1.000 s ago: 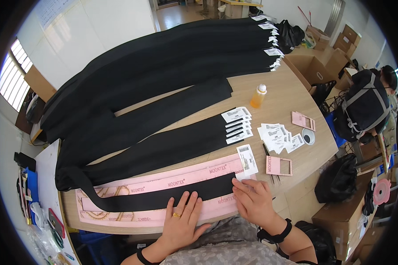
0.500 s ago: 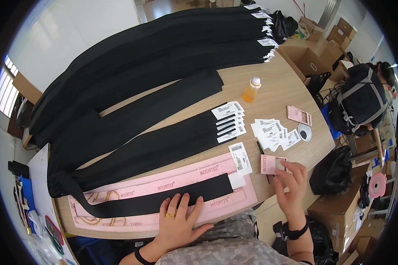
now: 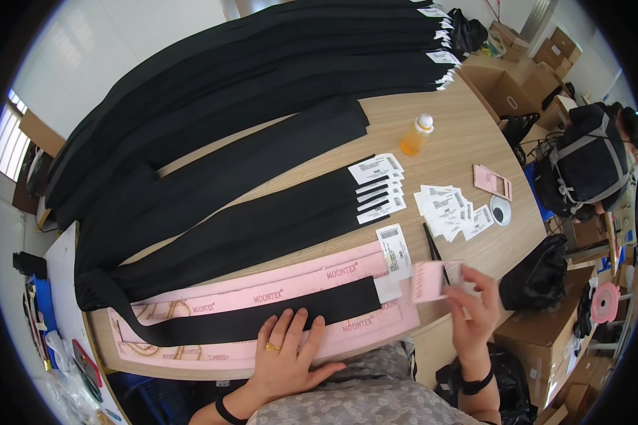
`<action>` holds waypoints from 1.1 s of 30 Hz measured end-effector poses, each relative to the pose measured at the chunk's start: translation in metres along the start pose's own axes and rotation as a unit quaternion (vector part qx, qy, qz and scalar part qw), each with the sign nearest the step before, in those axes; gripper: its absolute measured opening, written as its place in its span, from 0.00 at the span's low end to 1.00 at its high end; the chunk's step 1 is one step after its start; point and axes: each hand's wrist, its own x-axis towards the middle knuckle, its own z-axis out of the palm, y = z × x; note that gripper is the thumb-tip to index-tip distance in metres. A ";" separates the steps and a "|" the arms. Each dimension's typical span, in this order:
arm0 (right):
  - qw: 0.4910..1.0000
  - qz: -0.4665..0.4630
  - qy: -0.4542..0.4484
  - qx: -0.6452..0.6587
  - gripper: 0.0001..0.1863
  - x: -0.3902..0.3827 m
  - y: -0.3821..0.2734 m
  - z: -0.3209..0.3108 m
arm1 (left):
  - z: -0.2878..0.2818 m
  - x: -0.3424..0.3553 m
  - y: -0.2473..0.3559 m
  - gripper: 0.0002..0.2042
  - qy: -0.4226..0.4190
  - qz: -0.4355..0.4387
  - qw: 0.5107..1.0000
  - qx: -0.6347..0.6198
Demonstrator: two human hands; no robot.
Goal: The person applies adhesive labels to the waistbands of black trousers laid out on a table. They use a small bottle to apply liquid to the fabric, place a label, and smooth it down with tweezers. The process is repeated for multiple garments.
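1. Left-hand grip (image 3: 288,354), at the near edge: open, fingers spread flat on a black strip (image 3: 227,323).
2. To its right, the right hand (image 3: 473,312) pinches a slightly blurred pink windowed card (image 3: 427,282) between thumb and fingers, above the worktop's (image 3: 393,106) near right edge.
3. The strip lies along a pink printed sheet (image 3: 397,327), a white label (image 3: 388,290) at its right end.
4. Off the right edge sits a black bag (image 3: 535,273), contents hidden.
5. Farther in, beside loose white labels (image 3: 443,209), a small round white container (image 3: 503,200) holds something dark; I cannot tell what.
6. Beyond, a clear bottle (image 3: 415,140) with a white cap holds amber liquid.
7. Far right, a cardboard box (image 3: 500,92) stands open, its contents unclear.
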 end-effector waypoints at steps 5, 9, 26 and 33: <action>0.985 -0.102 -0.102 0.092 0.17 0.006 -0.040 0.047 | -0.001 -0.002 -0.005 0.41 0.038 -0.026 0.995 -0.085; 0.983 -0.096 -0.104 0.118 0.15 0.008 -0.045 0.065 | 0.000 -0.003 -0.004 0.40 0.056 -0.029 0.992 -0.106; 0.984 -0.134 -0.103 0.049 0.16 0.004 -0.049 0.067 | -0.004 0.000 -0.004 0.37 0.014 -0.003 0.998 -0.058; 0.986 -0.125 -0.099 0.054 0.16 0.002 -0.048 0.067 | -0.003 0.000 -0.004 0.39 0.012 -0.006 0.999 -0.050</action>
